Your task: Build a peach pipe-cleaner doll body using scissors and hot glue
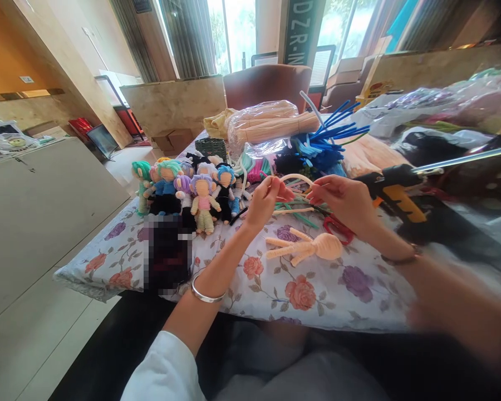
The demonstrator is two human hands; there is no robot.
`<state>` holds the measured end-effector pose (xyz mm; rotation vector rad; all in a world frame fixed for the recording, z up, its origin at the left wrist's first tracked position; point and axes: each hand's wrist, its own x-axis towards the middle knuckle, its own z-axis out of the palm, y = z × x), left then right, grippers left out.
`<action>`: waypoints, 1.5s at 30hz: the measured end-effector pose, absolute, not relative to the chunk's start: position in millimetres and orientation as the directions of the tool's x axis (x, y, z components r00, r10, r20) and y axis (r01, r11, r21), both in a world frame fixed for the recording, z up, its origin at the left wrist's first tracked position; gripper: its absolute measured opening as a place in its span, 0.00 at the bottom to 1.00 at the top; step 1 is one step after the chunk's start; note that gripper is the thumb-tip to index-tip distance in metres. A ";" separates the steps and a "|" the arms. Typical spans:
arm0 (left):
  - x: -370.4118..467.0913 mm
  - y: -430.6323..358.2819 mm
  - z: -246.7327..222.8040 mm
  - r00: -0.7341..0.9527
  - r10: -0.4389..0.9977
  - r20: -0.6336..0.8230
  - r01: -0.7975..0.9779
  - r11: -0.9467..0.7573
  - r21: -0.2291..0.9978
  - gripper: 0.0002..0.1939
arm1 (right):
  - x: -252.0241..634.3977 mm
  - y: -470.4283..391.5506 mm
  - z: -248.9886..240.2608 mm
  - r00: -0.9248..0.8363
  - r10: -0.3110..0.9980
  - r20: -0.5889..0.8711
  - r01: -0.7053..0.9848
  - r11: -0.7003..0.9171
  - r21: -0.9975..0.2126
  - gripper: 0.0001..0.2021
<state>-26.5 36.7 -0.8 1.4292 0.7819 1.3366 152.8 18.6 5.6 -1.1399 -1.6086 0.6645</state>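
A cream pipe cleaner [295, 176] arches upward between my two hands above the table. My left hand [268, 201] pinches its left end, and my right hand [343, 201] has the other end between thumb and fingers. Below them, a peach doll body [326, 247] with a round head and bare limbs lies on the flowered cloth, touched by neither hand. Red-handled scissors [338, 229] rest just under my right hand, partly hidden by it.
Finished dolls [203, 203] with coloured hair stand at the left. Blue pipe cleaners [332, 136] and a wrapped peach bundle [267, 125] lie behind my hands. A black and orange glue gun [401, 195] is at the right.
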 end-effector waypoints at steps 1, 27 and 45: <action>-24.6 34.8 0.3 0.225 0.926 0.304 -0.266 -0.242 0.933 0.14 | 150.2 16.1 6.7 -0.047 0.925 0.377 0.265 0.376 -0.888 0.10; -34.0 28.2 1.7 0.457 0.847 0.272 -0.545 0.025 0.838 0.16 | 128.9 -6.1 2.6 -0.420 0.906 -0.057 -0.215 -0.161 -0.963 0.11; -33.1 26.3 7.3 0.391 0.871 0.297 -0.519 -0.058 0.853 0.07 | 125.2 -6.8 4.7 -0.274 0.961 -0.030 -0.252 -0.102 -0.962 0.15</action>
